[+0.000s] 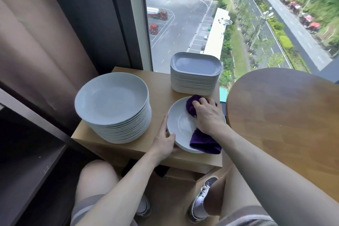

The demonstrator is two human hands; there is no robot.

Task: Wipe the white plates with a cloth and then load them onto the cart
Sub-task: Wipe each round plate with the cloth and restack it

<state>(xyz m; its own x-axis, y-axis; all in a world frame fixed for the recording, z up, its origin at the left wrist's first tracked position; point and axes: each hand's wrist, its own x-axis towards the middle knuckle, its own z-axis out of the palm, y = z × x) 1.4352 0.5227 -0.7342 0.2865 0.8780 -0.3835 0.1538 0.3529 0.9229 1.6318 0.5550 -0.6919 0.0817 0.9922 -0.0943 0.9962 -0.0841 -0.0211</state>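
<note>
A single white round plate (180,124) lies on the low wooden side table (128,149), at its front right. My right hand (206,115) grips a bunched purple cloth (203,142) and presses it onto the plate's far right part; the cloth's loose end hangs over the plate's near rim. My left hand (164,138) holds the plate's left rim, thumb on top of the edge. A tall stack of white round plates (112,102) stands to the left. A stack of white rectangular plates (195,71) stands behind.
A round wooden table (286,115) sits close on the right, its edge beside the plate. A brown curtain (36,42) hangs on the left, and a tall window (201,14) rises behind the side table. My knees and shoes are below the table's front edge.
</note>
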